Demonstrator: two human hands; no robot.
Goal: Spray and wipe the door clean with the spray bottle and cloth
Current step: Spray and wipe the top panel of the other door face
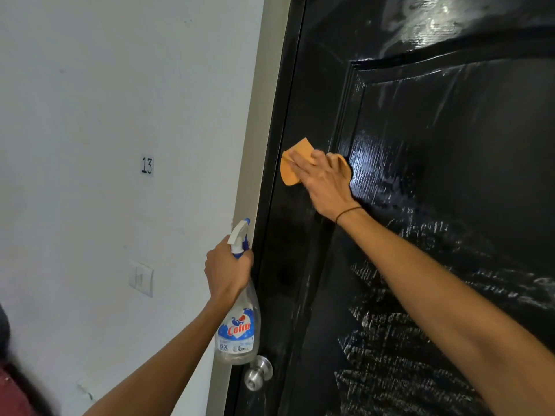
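Two hands: right hand (322,178) fingers spread on cloth (290,168) against wet black door (450,175); left hand (226,270) fingers wrapped around spray bottle (238,325).

**Black door, wet and streaked, with a cloth pressed flat on it**

The door (435,181) is glossy black with a raised panel frame. Its surface shines wet above and to the right of the right hand (326,183), and pale streaky smears cover it below that hand's forearm. An orange cloth (295,163) lies flat against the door's left stile, pinned under the right hand's spread fingers, its edges sticking out to the left of the hand. A round silver knob (259,374) sits on the door's left edge, well below the right hand and just beneath the bottle (238,328) held by the left hand (225,273).
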